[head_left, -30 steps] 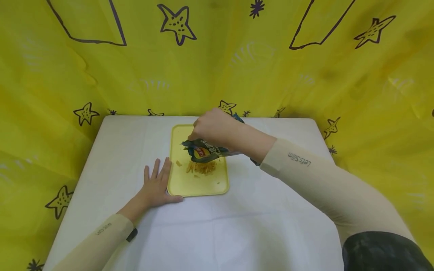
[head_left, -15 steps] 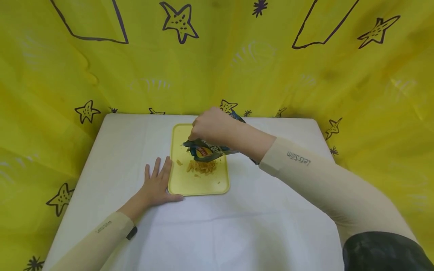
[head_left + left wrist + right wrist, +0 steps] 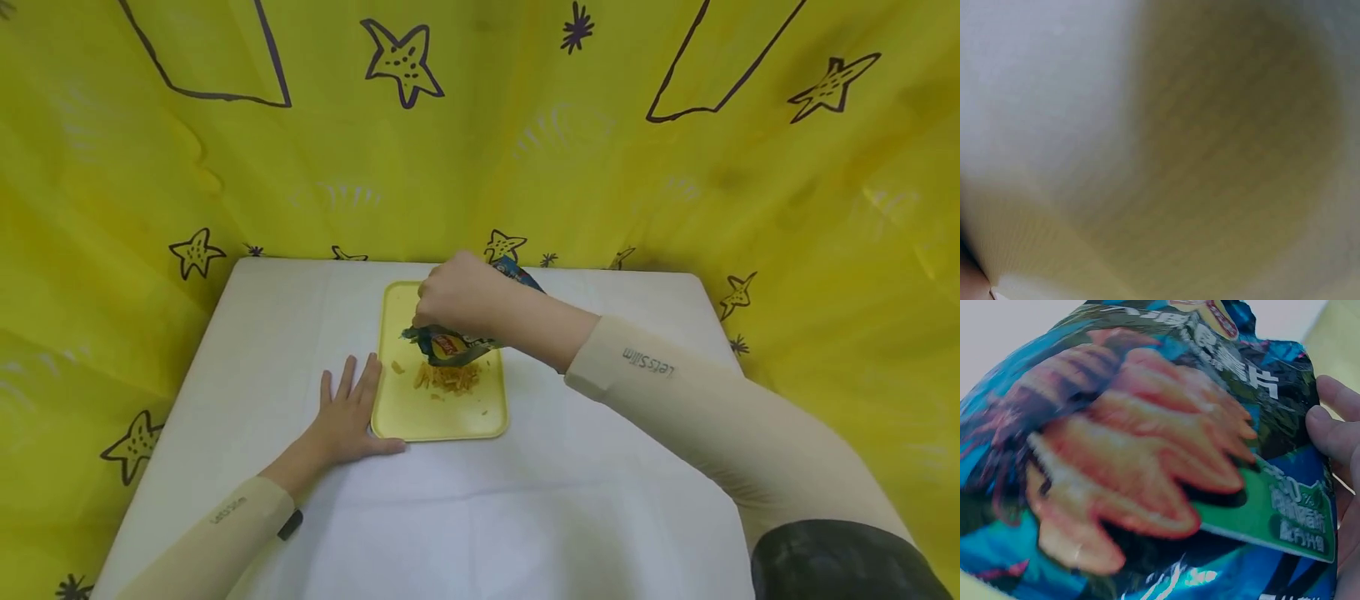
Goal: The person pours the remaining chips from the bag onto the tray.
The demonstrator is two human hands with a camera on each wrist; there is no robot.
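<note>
My right hand (image 3: 461,296) grips a dark blue-green chip bag (image 3: 450,346) by its edge, above the yellow tray (image 3: 442,427). Its mouth end tilts down toward a heap of broken chips (image 3: 452,380) on the tray. In the right wrist view the bag (image 3: 1129,450) fills most of the picture, with thumb and fingers (image 3: 1335,431) pinching its side. My left hand (image 3: 348,421) lies spread at the tray's left edge, thumb along the near left corner. Only blurred sleeve and cloth show in the left wrist view, with a sliver of skin at the corner.
The tray rests on a table with a white cloth (image 3: 600,467). A yellow curtain (image 3: 465,150) with drawn stars hangs behind and at both sides. A stray chip (image 3: 397,367) lies left of the heap. My right forearm (image 3: 675,400) reaches across the table's right side.
My right hand shifts slightly left with the bag still tilted over the tray. My left hand stays at the tray's edge. The chip heap looks much the same.
</note>
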